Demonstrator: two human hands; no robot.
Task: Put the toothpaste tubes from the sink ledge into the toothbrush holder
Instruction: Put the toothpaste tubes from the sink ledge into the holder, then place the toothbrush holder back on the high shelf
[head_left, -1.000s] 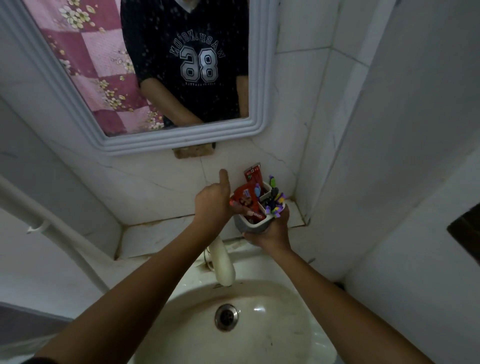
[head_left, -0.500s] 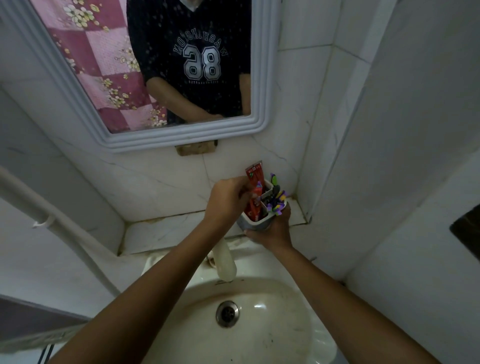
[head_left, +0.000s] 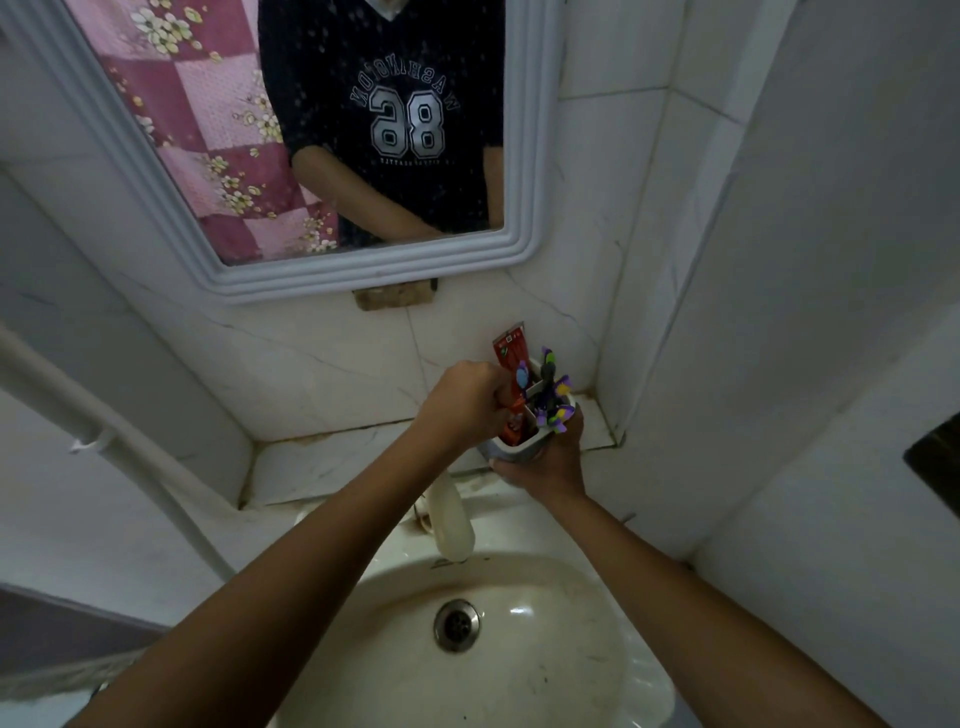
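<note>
At the far left a white pipe (head_left: 104, 441) slants down the tiled wall, and next to it the sink ledge (head_left: 332, 462) shows bare, pale marble with grime along its seams; we see no tube left lying on it. Below it sits the glossy white sink (head_left: 571, 649), with a cream tap (head_left: 454, 519) arching over its metal drain (head_left: 456, 625).

Moving right, our left hand (head_left: 467, 402) is curled into a fist, its grip closed on a red toothpaste tube (head_left: 511, 421) whose lower part already sits inside the holder. A second red toothpaste tube (head_left: 510, 345), flat and crimped at its top, stands taller just behind it against the wall.

Further right, our right hand (head_left: 545, 462) has its grip wrapped around the base of the toothbrush holder (head_left: 519, 451), a small grey cup with a white rim and an inner divider, held raised above the ledge. The toothbrushes (head_left: 553, 402), with purple and dark plastic heads, fill its right side.

To do this step well, we judge we should press the soft tube straight down in the left compartment until it settles, steadying the cup from below so it doesn't tip, and keep the tube clear of the brushes. Then we ease the fingers off.
</note>
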